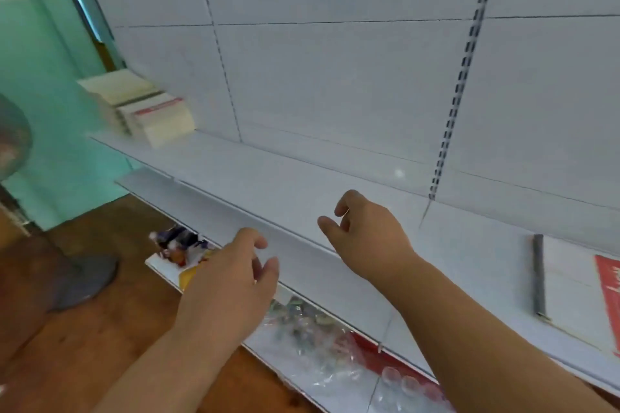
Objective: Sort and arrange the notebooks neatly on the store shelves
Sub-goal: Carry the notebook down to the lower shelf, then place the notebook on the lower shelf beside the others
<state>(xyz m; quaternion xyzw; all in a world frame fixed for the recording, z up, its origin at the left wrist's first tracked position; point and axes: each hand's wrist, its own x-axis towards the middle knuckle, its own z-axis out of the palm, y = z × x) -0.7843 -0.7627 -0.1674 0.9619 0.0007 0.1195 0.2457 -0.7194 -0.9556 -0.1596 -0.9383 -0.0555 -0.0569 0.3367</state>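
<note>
Forearms: nearest the cam, both reach fwd from the near edge toward the shelving.
Left hand [231, 282]: near-centre, over the front lip of the middle shelf [302, 188]; fingers loosely curled, holds nothing.
Right hand [364, 231]: just right of it, above the same shelf; thumb and forefinger bent toward each other w/ a gap, nothing between them, so empty too.
Notebooks, count: 2 stacks at far left of the shelf, the far stack [117, 85] and the red-banded stack [159, 119], touching side by side. 1 more notebook w/ dark spine [570, 282] lies flat at the right end, red cover partly cut off by the frame edge. Copies per stack: too blurred to count.
Shelf between: bare white stretch from stacks to the lone notebook, well apart.
Lower shelf [335, 375]: 1 clear plastic bag of small items [308, 325], some colourful packets [181, 243] further left; prob. not notebooks, view is smeared.
Floor, left: 1 fan base [85, 278] on wood boards.
Risks: both hands empty and midway between groups, so next reach goes either way. Grabbing a whole stack one-handed could fan or drop the lower copies. Sliding the lone notebook along could push it off the front lip onto the bag below. Stacks sit near the left end; a nudge could tip them off.
</note>
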